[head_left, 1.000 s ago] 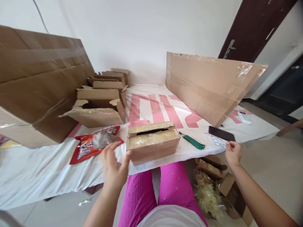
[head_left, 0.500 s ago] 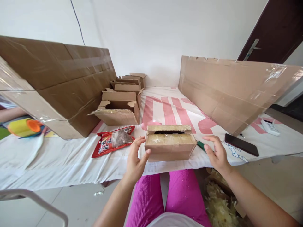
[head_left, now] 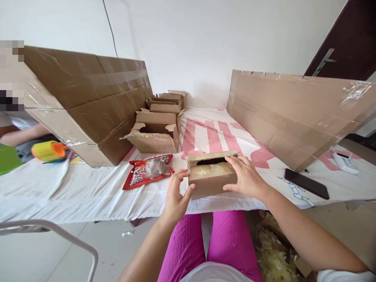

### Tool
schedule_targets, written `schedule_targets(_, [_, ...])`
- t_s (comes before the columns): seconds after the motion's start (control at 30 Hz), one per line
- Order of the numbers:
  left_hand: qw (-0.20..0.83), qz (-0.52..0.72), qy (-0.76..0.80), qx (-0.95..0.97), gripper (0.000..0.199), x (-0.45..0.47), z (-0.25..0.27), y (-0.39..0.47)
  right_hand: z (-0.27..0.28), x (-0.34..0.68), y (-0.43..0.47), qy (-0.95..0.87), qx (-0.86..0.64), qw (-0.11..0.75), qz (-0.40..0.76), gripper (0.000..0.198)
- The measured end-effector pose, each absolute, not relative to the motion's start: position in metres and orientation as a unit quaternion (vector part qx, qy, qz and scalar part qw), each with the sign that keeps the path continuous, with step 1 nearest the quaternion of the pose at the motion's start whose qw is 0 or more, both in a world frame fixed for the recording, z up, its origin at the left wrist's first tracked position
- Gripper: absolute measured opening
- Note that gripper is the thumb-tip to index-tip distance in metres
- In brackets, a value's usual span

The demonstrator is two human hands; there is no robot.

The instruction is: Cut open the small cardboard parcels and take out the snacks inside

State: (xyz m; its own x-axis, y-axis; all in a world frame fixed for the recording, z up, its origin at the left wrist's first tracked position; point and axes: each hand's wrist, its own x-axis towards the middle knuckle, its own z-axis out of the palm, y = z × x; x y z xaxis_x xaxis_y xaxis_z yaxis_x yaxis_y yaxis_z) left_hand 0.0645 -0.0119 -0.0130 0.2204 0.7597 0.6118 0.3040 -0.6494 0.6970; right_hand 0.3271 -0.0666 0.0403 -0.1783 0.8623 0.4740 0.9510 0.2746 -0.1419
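Note:
A small brown cardboard box (head_left: 210,184) lies near the front edge of the table, with a dark gap along its top beneath a raised flap. My right hand (head_left: 245,176) grips the box's right end, its fingers over the top edge and its thumb against the front. At the left end, my left hand (head_left: 178,194) has its fingers apart, with the fingertips at the box's side and the thumb by its front corner. Left of that hand lies a red food packet (head_left: 148,171) with a clear window.
Several open cardboard boxes (head_left: 157,137) stand in a row beside a large cardboard panel (head_left: 102,102); another panel (head_left: 288,113) stands right. A black phone (head_left: 307,183) and a white device (head_left: 346,162) lie on the right. Another person's arm (head_left: 26,135) is at far left, near a yellow-orange roll (head_left: 48,150).
My right hand has moved left onto the box, and the box now sits slightly turned. My left hand has come closer to its left end. The green object behind the box is now hidden.

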Motion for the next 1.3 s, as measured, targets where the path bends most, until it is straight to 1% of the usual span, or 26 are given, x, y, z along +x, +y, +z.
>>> schedule_targets(0.13, [0.197,0.513,0.356,0.756,0.025,0.068,-0.011,-0.015,0.049,0.332,-0.063,-0.761,-0.597,0.247,-0.060,0.081])
schedule_targets(0.2, [0.190,0.512,0.358,0.758,0.028,0.067,-0.012,-0.017,0.052,0.331,-0.065,-0.757,-0.595,0.264,-0.063,0.074])
schedule_targets(0.37, [0.172,0.505,0.358,0.766,0.048,0.065,-0.011,-0.021,0.055,0.324,-0.080,-0.752,-0.555,0.321,-0.151,0.057])
schedule_targets(0.4, [0.167,0.500,0.351,0.774,0.047,0.065,-0.009,-0.020,0.055,0.323,-0.083,-0.750,-0.548,0.331,-0.165,0.054])
schedule_targets(0.47, [0.164,0.488,0.330,0.791,0.039,0.067,-0.007,-0.018,0.054,0.322,-0.087,-0.748,-0.539,0.342,-0.179,0.052])
schedule_targets(0.57, [0.199,0.483,0.305,0.796,0.024,0.070,-0.007,-0.013,0.051,0.324,-0.090,-0.759,-0.525,0.340,-0.182,0.058])
schedule_targets(0.67, [0.244,0.488,0.303,0.781,0.026,0.075,-0.009,-0.006,0.045,0.324,-0.090,-0.771,-0.513,0.319,-0.200,0.065])
schedule_targets(0.73, [0.250,0.488,0.309,0.777,0.029,0.077,-0.010,-0.003,0.041,0.322,-0.089,-0.769,-0.516,0.302,-0.227,0.064])
schedule_targets(0.83, [0.228,0.494,0.321,0.775,0.032,0.082,-0.009,0.000,0.037,0.315,-0.087,-0.753,-0.529,0.288,-0.266,0.056])
schedule_targets(0.9, [0.212,0.496,0.328,0.776,0.033,0.084,-0.008,0.001,0.036,0.306,-0.084,-0.741,-0.530,0.300,-0.284,0.049])
schedule_targets(1.03, [0.193,0.501,0.324,0.779,0.031,0.085,-0.008,0.000,0.040,0.285,-0.074,-0.733,-0.519,0.341,-0.277,0.028])
schedule_targets(1.17, [0.184,0.506,0.317,0.781,0.029,0.085,-0.009,-0.001,0.046,0.271,-0.062,-0.742,-0.500,0.349,-0.279,0.013])
schedule_targets(1.23, [0.181,0.508,0.312,0.782,0.029,0.085,-0.009,-0.002,0.050,0.268,-0.059,-0.748,-0.488,0.342,-0.291,0.008])
schedule_targets(1.3, [0.176,0.511,0.307,0.783,0.028,0.085,-0.010,-0.002,0.053,0.268,-0.057,-0.753,-0.476,0.335,-0.306,0.009])
